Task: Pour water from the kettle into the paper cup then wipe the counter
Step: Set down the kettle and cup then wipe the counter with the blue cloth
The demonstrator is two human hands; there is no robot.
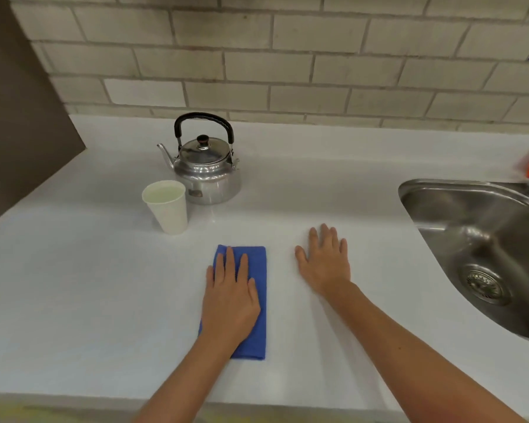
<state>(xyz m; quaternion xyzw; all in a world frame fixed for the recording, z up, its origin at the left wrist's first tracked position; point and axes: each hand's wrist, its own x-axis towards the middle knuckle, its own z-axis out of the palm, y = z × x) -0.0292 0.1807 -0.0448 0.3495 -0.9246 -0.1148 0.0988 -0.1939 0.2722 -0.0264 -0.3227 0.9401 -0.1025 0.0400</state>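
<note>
Cloth flat under left hand (palm down, no grip).

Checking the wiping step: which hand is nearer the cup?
Left. The left hand lies flat on the cloth, just in front of the cup; the right hand rests on bare counter, farther right.

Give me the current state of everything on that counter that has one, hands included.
Steel kettle with black handle: upright, lid on, handle raised, nobody holding it.
White paper cup: upright, filled with water near the rim.
Blue folded cloth: flat on the white counter, under the left hand.
Left hand: palm down, pressing the cloth.
Right hand: flat, open, empty.
Steel sink: basin empty.
</note>
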